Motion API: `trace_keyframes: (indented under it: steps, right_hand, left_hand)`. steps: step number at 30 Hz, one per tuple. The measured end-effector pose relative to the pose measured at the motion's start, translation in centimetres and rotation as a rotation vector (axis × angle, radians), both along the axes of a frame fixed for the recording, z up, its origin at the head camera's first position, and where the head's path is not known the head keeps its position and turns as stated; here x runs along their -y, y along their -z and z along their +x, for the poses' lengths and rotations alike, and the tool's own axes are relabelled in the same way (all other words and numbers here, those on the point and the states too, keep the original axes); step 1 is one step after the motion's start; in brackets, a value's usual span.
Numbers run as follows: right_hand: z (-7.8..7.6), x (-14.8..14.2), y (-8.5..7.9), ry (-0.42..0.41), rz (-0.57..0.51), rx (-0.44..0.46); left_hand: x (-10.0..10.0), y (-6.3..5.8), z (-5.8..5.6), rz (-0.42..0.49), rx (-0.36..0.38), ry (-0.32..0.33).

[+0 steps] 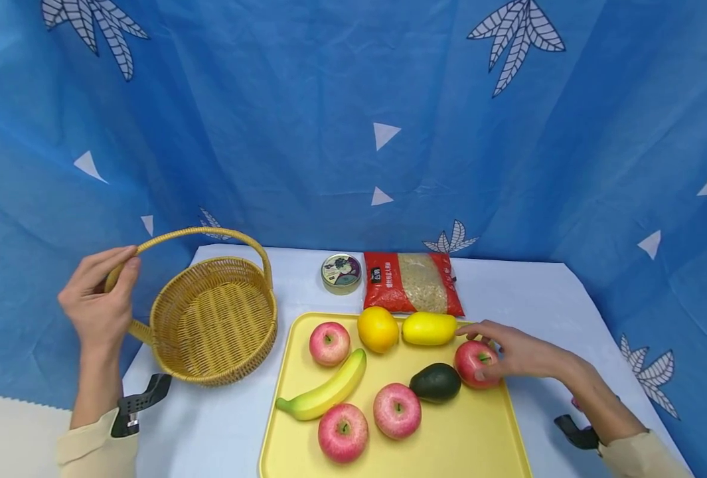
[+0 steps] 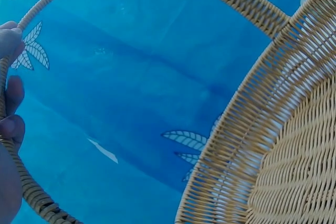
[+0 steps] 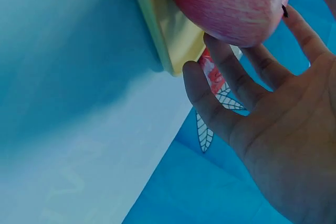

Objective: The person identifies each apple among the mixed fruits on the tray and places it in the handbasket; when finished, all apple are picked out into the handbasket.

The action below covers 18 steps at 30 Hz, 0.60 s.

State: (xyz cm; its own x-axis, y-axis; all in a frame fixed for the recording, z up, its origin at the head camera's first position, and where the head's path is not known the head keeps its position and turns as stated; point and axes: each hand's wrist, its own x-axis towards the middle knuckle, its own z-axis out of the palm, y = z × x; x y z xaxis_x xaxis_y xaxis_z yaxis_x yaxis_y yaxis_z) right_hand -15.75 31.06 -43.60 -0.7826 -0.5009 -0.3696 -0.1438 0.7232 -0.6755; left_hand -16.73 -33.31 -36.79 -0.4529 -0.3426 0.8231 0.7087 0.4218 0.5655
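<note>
My left hand (image 1: 99, 292) grips the arched handle (image 1: 222, 232) of a round wicker basket (image 1: 168, 332). The basket has nothing in it and looks tilted. In the left wrist view, curled fingers (image 2: 13, 98) wrap the handle. Over at the tray's right edge, my right hand (image 1: 526, 352) reaches around a red apple (image 1: 471, 362), thumb on the near side. Its fingers look spread and nearly straight beside the apple (image 3: 231, 3) in the right wrist view; how firmly they touch it cannot be seen.
The yellow tray (image 1: 461, 445) also holds several more apples (image 1: 343, 435), a banana (image 1: 326, 392), an orange (image 1: 378, 330), a yellow oblong fruit (image 1: 429, 329) and an avocado (image 1: 435, 383). Behind it are a round tin (image 1: 340, 273) and a red bag (image 1: 413, 282). A blue curtain (image 1: 305, 119) hangs behind.
</note>
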Motion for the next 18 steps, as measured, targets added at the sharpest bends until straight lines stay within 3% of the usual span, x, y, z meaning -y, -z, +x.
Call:
trace_keyframes:
  steps: [6, 18]
  right_hand:
    - [0.32, -0.09, 0.45, 0.013, 0.023, -0.011]
    - [0.68, 0.07, 0.67, 0.002, 0.076, -0.035]
  left_hand:
    - [-0.37, -0.12, 0.01, 0.022, -0.035, 0.004]
    - [-0.69, -0.15, 0.29, 0.029, -0.036, -0.009]
